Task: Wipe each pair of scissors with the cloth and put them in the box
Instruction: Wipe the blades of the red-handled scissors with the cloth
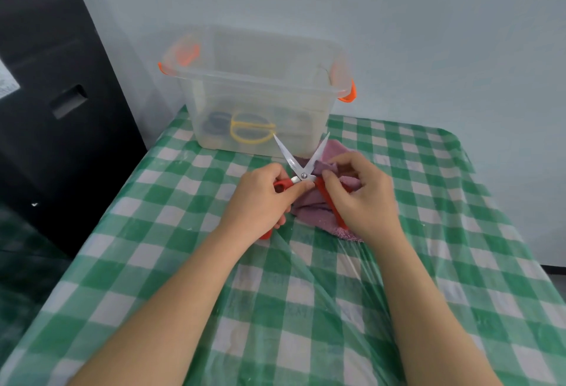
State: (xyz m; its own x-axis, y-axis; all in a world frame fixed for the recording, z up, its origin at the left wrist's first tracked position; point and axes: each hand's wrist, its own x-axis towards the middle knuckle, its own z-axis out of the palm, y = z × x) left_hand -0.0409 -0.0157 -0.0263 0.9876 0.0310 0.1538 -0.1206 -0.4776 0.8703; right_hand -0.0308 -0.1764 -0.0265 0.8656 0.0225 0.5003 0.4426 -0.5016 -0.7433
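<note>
Red-handled scissors [301, 171] are open in a V near the clear box [254, 91], just on its near side, above the green checked table [306, 293]. Your left hand [260, 198] grips one handle; your right hand [361, 195] pinches the pink cloth [318, 201] at the right blade. Keep the handle steady and slide the cloth from the pivot toward the tip, fingers behind the edge. Other pairs lie in the box.

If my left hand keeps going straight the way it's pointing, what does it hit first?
Probably the box. The left hand, gripping the red scissors, points up and away toward its near wall; the blade tips would likely touch first, though depth is unclear.
</note>
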